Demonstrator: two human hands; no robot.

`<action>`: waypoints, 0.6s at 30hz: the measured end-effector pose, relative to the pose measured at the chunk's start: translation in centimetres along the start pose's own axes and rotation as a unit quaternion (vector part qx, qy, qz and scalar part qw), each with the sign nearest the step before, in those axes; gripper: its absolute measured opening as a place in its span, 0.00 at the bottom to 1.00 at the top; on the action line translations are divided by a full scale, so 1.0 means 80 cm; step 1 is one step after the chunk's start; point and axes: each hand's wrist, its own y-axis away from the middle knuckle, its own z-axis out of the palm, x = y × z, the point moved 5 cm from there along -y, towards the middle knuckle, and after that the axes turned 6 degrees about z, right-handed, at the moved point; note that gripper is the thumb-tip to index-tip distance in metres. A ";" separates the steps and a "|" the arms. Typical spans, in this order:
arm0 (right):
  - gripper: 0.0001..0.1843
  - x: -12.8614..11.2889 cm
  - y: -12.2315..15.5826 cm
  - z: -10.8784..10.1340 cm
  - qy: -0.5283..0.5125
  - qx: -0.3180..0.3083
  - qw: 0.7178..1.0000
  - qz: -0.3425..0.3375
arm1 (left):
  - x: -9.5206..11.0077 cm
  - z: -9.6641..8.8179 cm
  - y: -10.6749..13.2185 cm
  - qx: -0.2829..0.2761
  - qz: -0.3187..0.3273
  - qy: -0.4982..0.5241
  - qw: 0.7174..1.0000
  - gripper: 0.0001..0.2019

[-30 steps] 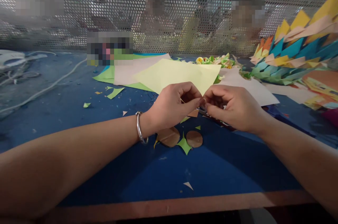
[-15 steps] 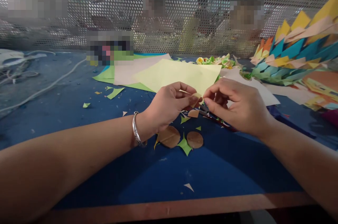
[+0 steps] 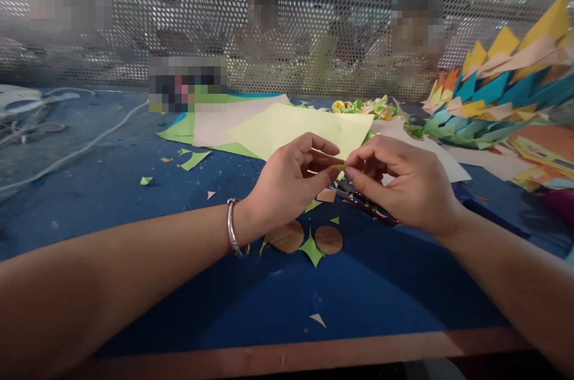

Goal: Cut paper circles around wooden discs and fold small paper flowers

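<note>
My left hand (image 3: 296, 180) and my right hand (image 3: 403, 180) meet over the middle of the table, thumbs and forefingers pinched. Between the fingertips shows a thin edge of a small yellow-green piece of paper (image 3: 340, 167); most of it is hidden by the fingers. Just below them lie scissors (image 3: 365, 204) with dark red handles, partly covered by my right hand. Two brown discs, a larger one (image 3: 287, 238) and a smaller one (image 3: 329, 239), rest nearer me. A pointed green paper scrap (image 3: 313, 250) lies between the discs.
Behind my hands are stacked paper sheets, a pale yellow one (image 3: 269, 126) on top. Rolled paper pieces (image 3: 368, 106) and a layered folded-paper construction (image 3: 502, 90) stand to the right. A white cord (image 3: 85, 152) crosses the left. A perforated metal screen (image 3: 305, 39) closes the back, people beyond it.
The small paper has turned from showing its flat face to nearly edge-on between the fingertips. My left fingers have shifted around it, and both hands stay close together.
</note>
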 end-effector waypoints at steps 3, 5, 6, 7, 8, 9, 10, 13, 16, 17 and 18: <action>0.04 -0.007 0.000 -0.004 0.029 0.020 0.999 -0.023 | 0.001 -0.004 -0.001 0.023 -0.015 -0.004 1.000 0.08; 0.04 -0.009 0.001 -0.006 0.047 0.033 0.998 -0.035 | -0.001 -0.004 0.000 0.029 -0.056 0.010 0.998 0.07; 0.04 -0.011 0.002 -0.006 0.055 0.039 0.997 -0.042 | -0.002 -0.003 0.000 0.030 -0.082 0.025 0.996 0.07; 0.04 -0.011 0.002 -0.007 0.061 0.042 0.996 -0.050 | -0.003 -0.002 0.001 0.031 -0.109 0.044 0.993 0.08; 0.04 -0.012 0.003 -0.007 0.066 0.043 0.995 -0.059 | -0.004 -0.001 0.002 0.034 -0.136 0.066 0.988 0.09; 0.04 -0.012 0.004 -0.006 0.070 0.040 0.995 -0.066 | -0.005 0.001 0.003 0.037 -0.161 0.092 0.982 0.10; 0.04 -0.013 0.005 -0.005 0.074 0.033 0.994 -0.075 | -0.006 0.002 0.004 0.040 -0.181 0.120 0.975 0.10; 0.05 -0.014 0.007 -0.001 0.081 0.011 0.991 -0.103 | -0.007 0.006 0.005 0.042 -0.206 0.186 0.960 0.09; 0.05 -0.014 0.007 0.002 0.083 -0.005 0.990 -0.115 | -0.008 0.005 0.004 0.046 -0.200 0.198 0.958 0.11; 0.05 -0.014 0.007 0.002 0.080 -0.009 0.990 -0.115 | -0.009 0.004 0.004 0.046 -0.195 0.197 0.960 0.11; 0.05 -0.013 0.006 0.003 0.075 -0.014 0.991 -0.112 | -0.008 0.003 0.003 0.047 -0.190 0.196 0.961 0.12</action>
